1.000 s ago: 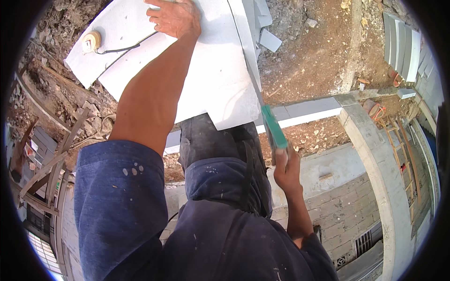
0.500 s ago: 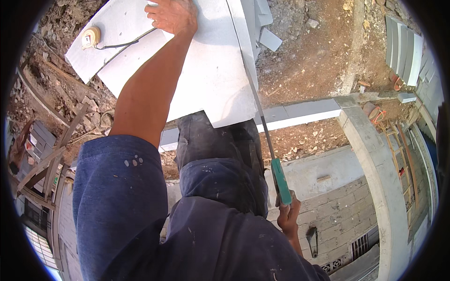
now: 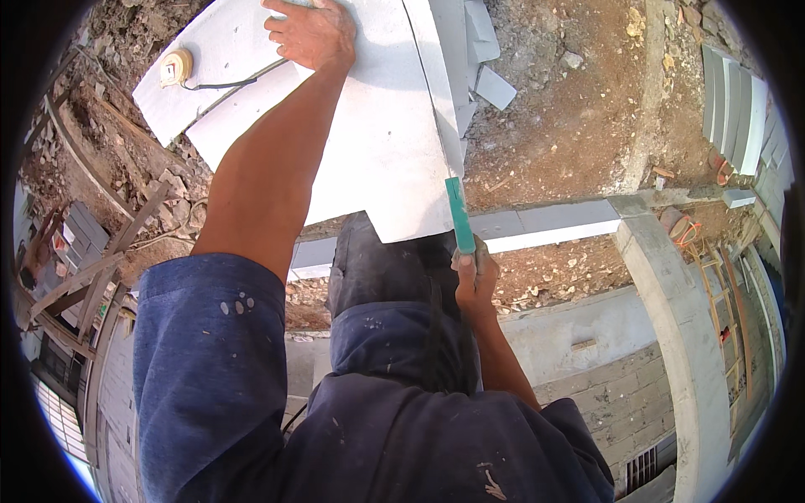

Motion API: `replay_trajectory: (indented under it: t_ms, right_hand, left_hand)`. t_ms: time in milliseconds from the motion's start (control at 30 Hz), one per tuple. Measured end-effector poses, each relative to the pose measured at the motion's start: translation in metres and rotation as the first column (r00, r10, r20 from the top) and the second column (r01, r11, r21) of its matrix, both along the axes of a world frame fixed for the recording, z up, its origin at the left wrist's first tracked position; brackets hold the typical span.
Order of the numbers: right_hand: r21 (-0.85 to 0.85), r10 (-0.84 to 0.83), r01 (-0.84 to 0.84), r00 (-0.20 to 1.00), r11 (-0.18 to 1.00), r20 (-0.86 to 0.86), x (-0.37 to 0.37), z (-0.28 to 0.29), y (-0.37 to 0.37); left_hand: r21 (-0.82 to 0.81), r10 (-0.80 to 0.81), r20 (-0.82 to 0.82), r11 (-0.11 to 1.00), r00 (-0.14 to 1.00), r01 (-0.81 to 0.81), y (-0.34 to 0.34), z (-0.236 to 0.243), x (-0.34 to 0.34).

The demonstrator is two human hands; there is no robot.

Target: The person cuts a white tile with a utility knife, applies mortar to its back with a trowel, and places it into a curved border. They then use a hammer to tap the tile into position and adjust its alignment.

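My left hand (image 3: 312, 35) lies on a large white block (image 3: 369, 147), fingers spread and pressed against its upper face. A green-handled handsaw (image 3: 459, 215) is gripped in my right hand (image 3: 478, 281), beside the block's right edge. Most of its blade is out of sight; a thin dark cut line runs along the block up from the handle. A round, yellowish tape measure (image 3: 175, 67) rests at the block's left, its dark strap trailing toward my left forearm. The block's lower edge has a stepped notch, just above my dark trousers.
White offcuts (image 3: 495, 87) lie right of the block on rubble-strewn soil. A low row of pale blocks (image 3: 553, 225) crosses behind my legs to a concrete beam (image 3: 662, 293). Wooden boards (image 3: 92, 277) stand at left, a ladder (image 3: 713, 293) and stacked grey-white blocks (image 3: 734, 109) at right.
My right hand has pushed the saw up and forward, so its handle now meets the block's edge and the long blade no longer shows. My left hand stays on the block.
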State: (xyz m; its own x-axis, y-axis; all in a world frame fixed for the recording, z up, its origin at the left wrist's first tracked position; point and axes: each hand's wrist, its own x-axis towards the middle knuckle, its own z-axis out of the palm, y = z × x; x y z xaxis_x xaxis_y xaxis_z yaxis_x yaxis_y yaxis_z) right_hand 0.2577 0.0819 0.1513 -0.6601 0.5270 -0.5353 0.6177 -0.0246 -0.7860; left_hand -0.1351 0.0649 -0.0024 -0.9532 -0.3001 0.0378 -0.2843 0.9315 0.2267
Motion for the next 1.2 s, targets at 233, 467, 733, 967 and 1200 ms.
replay_trajectory:
  t_ms: [233, 467, 733, 967, 1200]
  right_hand:
    - [0.158, 0.173, -0.191, 0.978, 0.969, 0.120, -0.004, 0.002, 0.000]
    - [0.323, 0.225, -0.301, 0.941, 0.897, 0.253, -0.046, 0.012, 0.006]
    - [0.320, 0.293, -0.400, 0.896, 0.859, 0.335, -0.076, 0.025, 0.017]
    - [0.277, 0.274, -0.396, 0.880, 0.876, 0.389, -0.055, 0.052, 0.012]
    - [0.236, 0.287, -0.405, 0.866, 0.884, 0.410, -0.022, 0.183, 0.019]
  left_hand:
    - [0.073, -0.012, 0.115, 0.997, 0.993, 0.003, -0.007, 0.010, 0.000]
    - [0.094, -0.010, 0.107, 0.996, 0.994, 0.000, 0.005, 0.015, 0.006]
    - [0.110, -0.011, 0.061, 0.994, 0.998, 0.004, -0.007, 0.011, 0.001]
    - [0.138, -0.019, 0.068, 0.990, 0.998, 0.009, -0.001, 0.010, 0.003]
    - [0.167, -0.045, 0.100, 0.986, 0.994, 0.028, 0.001, 0.019, 0.009]
